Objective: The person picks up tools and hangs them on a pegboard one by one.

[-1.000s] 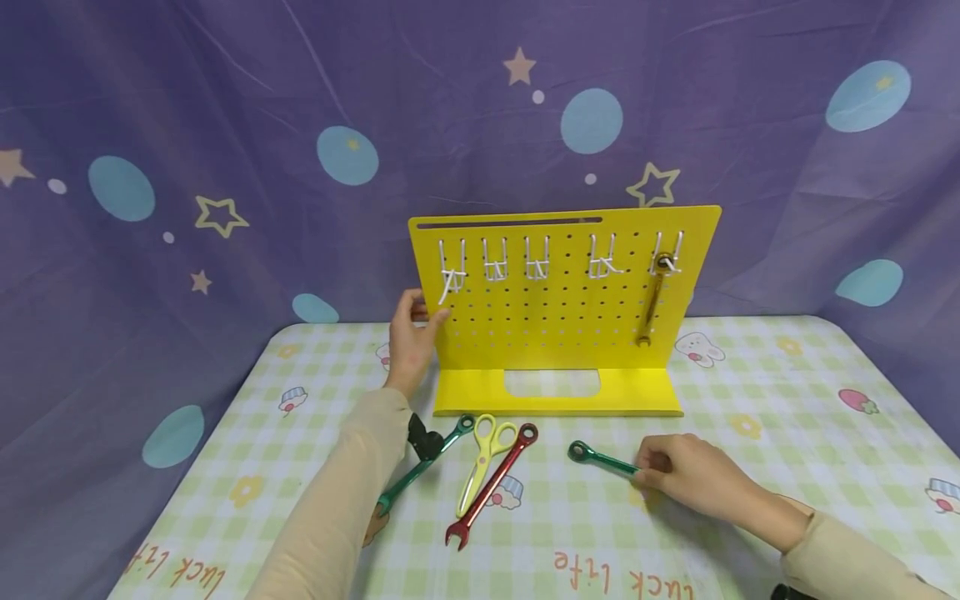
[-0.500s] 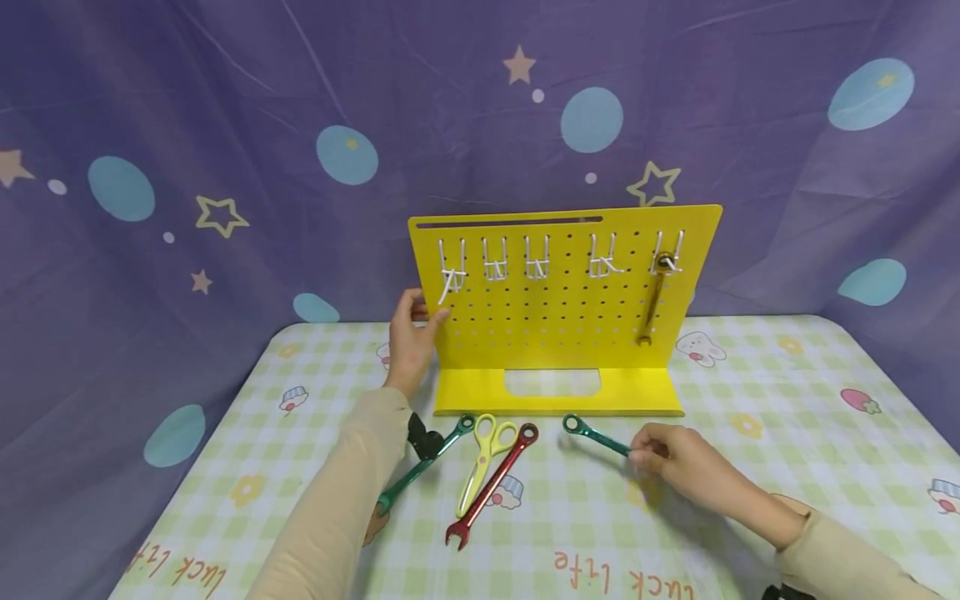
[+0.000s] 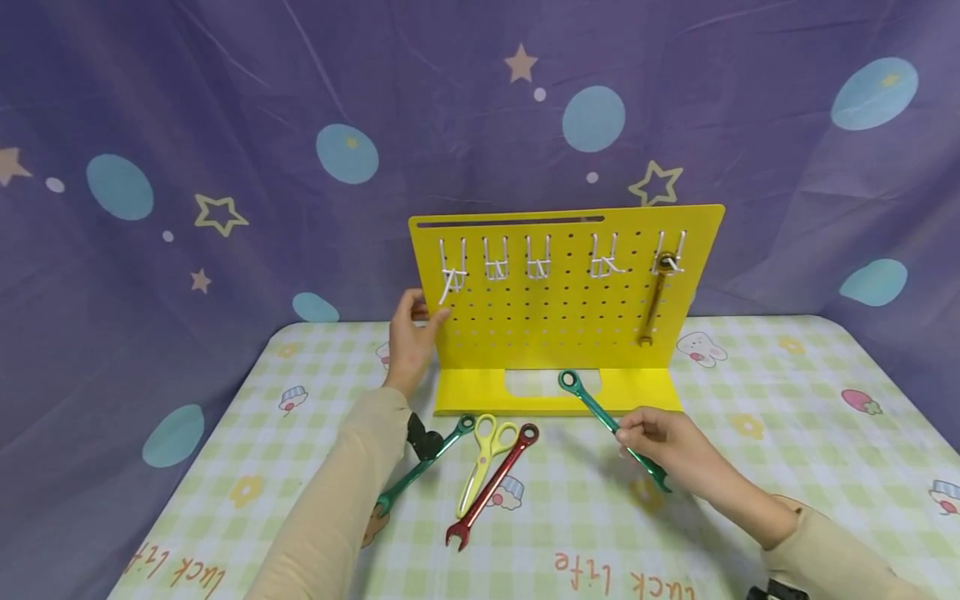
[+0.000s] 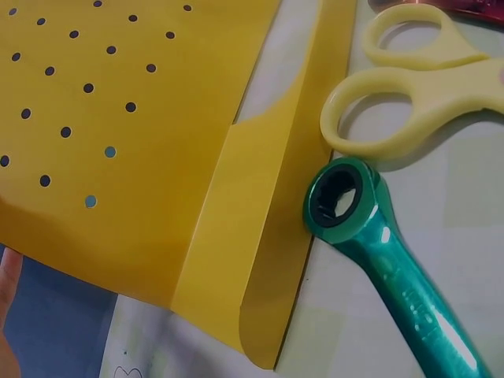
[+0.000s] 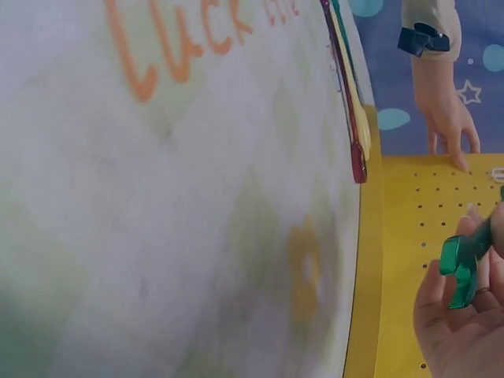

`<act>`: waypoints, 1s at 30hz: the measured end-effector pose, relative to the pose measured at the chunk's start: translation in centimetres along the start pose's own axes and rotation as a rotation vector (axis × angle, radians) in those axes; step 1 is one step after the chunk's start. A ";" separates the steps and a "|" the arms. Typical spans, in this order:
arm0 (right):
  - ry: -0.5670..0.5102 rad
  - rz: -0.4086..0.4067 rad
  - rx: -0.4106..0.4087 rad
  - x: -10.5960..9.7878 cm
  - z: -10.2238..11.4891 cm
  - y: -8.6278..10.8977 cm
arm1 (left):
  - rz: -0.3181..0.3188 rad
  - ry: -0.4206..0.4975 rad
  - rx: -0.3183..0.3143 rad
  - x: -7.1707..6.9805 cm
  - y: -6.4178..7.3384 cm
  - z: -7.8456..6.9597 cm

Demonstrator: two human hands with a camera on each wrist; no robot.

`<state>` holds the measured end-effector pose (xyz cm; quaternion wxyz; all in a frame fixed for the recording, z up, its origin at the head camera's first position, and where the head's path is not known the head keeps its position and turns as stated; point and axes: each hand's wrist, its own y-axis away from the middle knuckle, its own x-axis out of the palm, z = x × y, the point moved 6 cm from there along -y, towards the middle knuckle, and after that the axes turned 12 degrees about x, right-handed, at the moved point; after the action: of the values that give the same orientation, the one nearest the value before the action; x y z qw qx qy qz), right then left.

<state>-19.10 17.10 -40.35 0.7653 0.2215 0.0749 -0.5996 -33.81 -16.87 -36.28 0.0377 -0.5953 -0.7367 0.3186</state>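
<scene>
My right hand [image 3: 671, 442] pinches a green ratchet wrench [image 3: 596, 410] near its middle, lifted off the table. Its ring end points up toward the pegboard's base, and its open end [image 5: 461, 268] shows by my palm in the right wrist view. My left hand [image 3: 411, 342] grips the left edge of the yellow pegboard [image 3: 540, 321], thumb in front and fingers partly hidden behind. White hooks [image 3: 536, 267] line the board's upper part. From the rightmost hook hangs a brass-coloured wrench [image 3: 654, 304].
Before the board lie a second green wrench [image 4: 413, 291], yellow scissors [image 3: 483, 462] and a red wrench [image 3: 495, 483]. My left forearm [image 3: 330, 500] passes over the green one's side. A checked cloth covers the table [image 3: 787, 417]; a purple curtain [image 3: 465, 100] hangs behind.
My right hand has raised the green wrench from the table and moved it left and toward the board, its ring end tilting upward. The left hand stays on the board's edge.
</scene>
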 end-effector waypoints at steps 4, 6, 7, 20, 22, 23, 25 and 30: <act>-0.042 -0.037 0.002 0.3 0.6 -0.1 | -0.005 0.003 -0.001 0.0 0.0 0.0; -0.078 -0.050 -0.009 0.4 0.8 -0.1 | -0.005 0.002 -0.005 0.0 0.0 0.0; -0.096 -0.059 -0.012 0.5 0.9 -0.1 | -0.004 0.001 -0.006 0.0 0.0 0.0; -0.267 -0.156 -0.013 0.5 1.8 -0.6 | -0.012 0.000 -0.012 0.0 0.0 -0.1; -0.287 -0.164 -0.018 0.4 2.1 -0.6 | -0.012 0.003 -0.011 0.0 0.0 0.0; -0.294 -0.169 -0.021 0.3 2.2 -0.7 | -0.011 0.002 -0.012 0.0 0.0 0.0; -0.306 -0.184 -0.025 0.1 2.4 -0.7 | -0.008 0.005 -0.013 0.0 0.0 0.0; -0.300 -0.217 -0.022 -0.6 2.9 -0.9 | -0.003 0.004 -0.009 0.0 0.0 0.1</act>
<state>-20.51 16.22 -37.75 0.7012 0.1119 -0.0102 -0.7041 -33.82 -16.91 -36.34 0.0369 -0.5951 -0.7388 0.3140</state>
